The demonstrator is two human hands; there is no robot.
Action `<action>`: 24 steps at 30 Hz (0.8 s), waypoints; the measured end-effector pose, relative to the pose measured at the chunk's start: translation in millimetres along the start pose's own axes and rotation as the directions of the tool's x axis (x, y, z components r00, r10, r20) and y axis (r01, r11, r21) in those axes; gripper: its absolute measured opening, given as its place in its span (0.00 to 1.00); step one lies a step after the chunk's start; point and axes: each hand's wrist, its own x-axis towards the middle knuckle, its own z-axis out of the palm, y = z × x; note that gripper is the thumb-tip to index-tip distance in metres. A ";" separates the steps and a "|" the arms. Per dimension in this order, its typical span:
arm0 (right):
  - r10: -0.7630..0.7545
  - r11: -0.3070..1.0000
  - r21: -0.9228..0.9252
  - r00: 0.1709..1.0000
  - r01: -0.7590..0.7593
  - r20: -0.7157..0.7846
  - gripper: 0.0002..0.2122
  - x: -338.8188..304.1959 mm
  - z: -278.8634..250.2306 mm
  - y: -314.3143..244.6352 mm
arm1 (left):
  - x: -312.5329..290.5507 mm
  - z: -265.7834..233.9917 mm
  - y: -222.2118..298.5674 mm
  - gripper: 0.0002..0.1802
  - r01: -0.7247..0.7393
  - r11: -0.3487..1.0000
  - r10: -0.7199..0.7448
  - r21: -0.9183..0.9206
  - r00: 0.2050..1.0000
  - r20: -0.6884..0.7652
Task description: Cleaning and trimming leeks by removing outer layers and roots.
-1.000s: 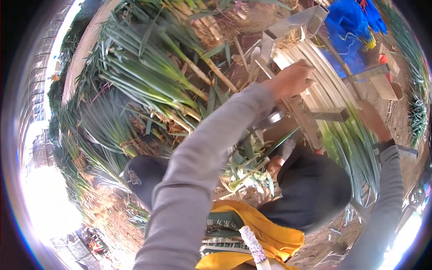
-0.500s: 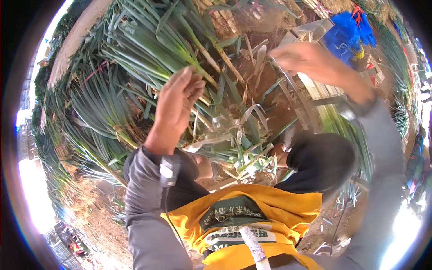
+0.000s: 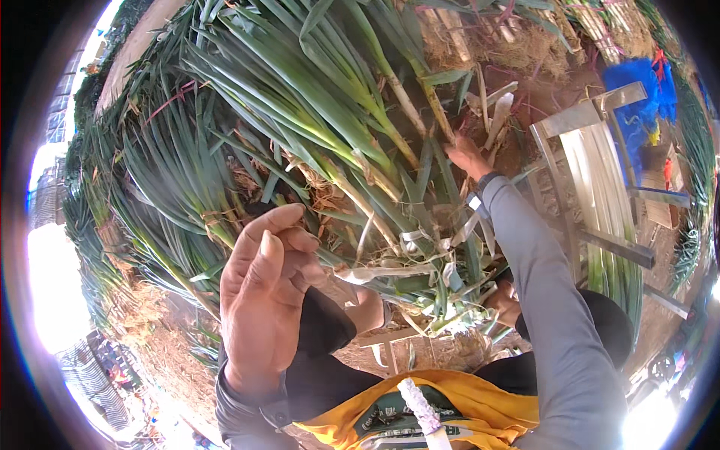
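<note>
Loosely curled, a person's left hand (image 3: 262,300) is raised at the near side of a heap of long green onions, its fingers bent, the thumb beside them and nothing visible in its grasp. The right hand (image 3: 466,156) is stretched out to the pale lower end of a green onion (image 3: 437,112) at the heap's right side, its fingers at the stalk; whether they pinch it cannot be told. The heap of green onions (image 3: 300,97) lies ahead of the person, leaves toward the upper left, pale ends toward the lower right. Torn leaves and pale strips (image 3: 442,289) litter the ground between the hands and the dark-trousered knees, above a yellow apron (image 3: 337,424). Right of the outstretched arm, a metal frame (image 3: 619,247) holds a row of white stalks (image 3: 592,169), their green leaves toward the person. Beyond stands blue plastic (image 3: 626,120) with a touch of red. Leafy bundles (image 3: 172,165) crowd the left, while root-ended stalks (image 3: 600,30) line the far edge.
</note>
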 end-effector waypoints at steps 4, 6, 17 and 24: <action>-0.075 0.969 0.245 0.990 0.045 0.117 0.20 -38.3 -16.8 -63.0 | 1.5 -4.5 5.1 0.22 -0.014 1.000 0.014 0.008 1.000 -0.017; -0.248 0.917 0.355 0.957 0.182 0.151 0.20 -58.8 -37.1 -85.4 | 1.9 -0.1 5.9 0.22 -0.056 0.998 0.055 0.017 0.998 0.040; -0.440 0.742 0.477 0.879 0.472 -0.184 0.18 -239.5 -119.0 -213.3 | 62.4 -7.5 -17.0 0.30 -0.240 0.971 0.239 0.001 0.968 0.072; -0.549 0.761 0.268 0.807 0.591 -0.219 0.16 -335.6 -91.5 -196.2 | 75.7 8.4 -2.6 0.30 -0.169 0.970 0.208 -0.172 0.949 0.239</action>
